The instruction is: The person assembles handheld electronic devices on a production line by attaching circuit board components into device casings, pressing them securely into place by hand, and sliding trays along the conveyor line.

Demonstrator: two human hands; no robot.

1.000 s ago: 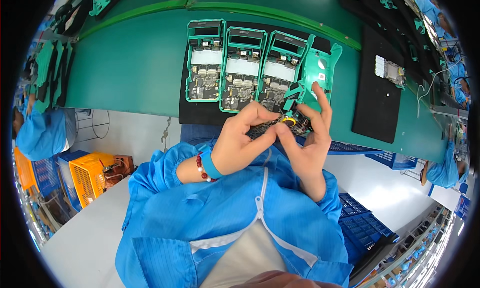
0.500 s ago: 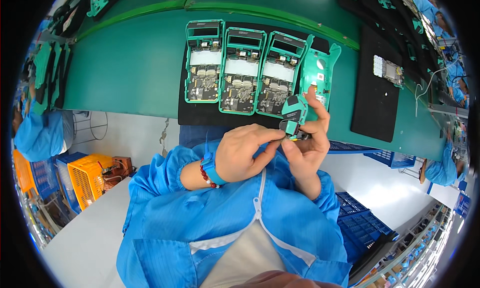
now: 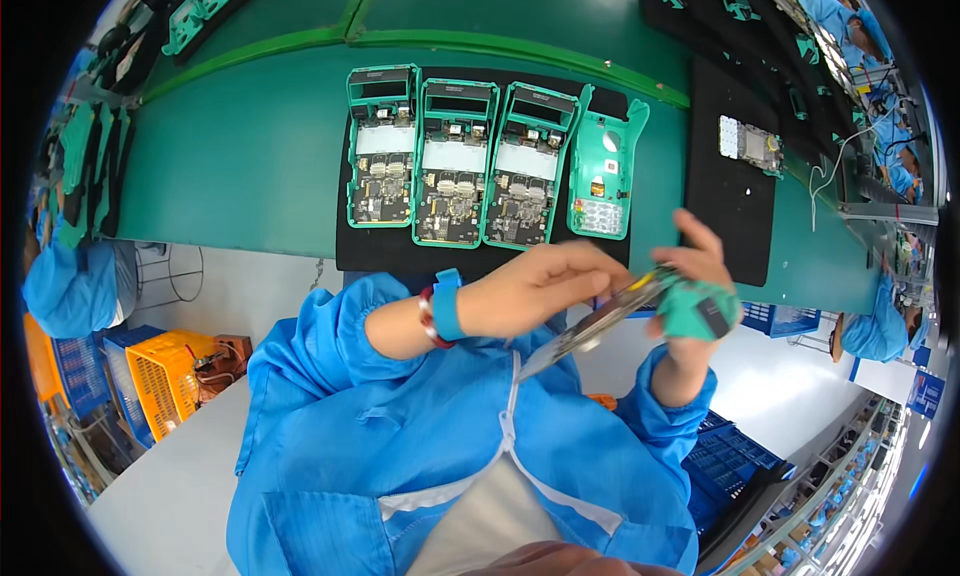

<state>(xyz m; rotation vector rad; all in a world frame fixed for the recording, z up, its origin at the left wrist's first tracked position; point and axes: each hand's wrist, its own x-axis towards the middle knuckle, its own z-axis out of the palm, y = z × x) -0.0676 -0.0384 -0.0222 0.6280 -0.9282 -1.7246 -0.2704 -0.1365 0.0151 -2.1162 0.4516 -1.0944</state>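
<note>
In my right hand, closed round it, is a circuit board with a green plastic housing at its right end. The board is tilted and seen nearly edge on, blurred by motion. My left hand has its fingers curled together against the board's upper edge; their tips are blurred and partly hidden, so what they pinch cannot be made out. Beyond my hands lie three green handheld-device housings with dark boards and white strips. Right of them is a green shell with a clear keypad area.
Under the row of devices is a black mat on the green table. Another black mat to the right bears a silver-white board. A white cable lies near the right edge. Blue crates and an orange crate stand below table height.
My right hand has moved right and towards me, turning the held piece so that its long board shows. My left hand has shifted right along with it. The whole view has shifted slightly.
</note>
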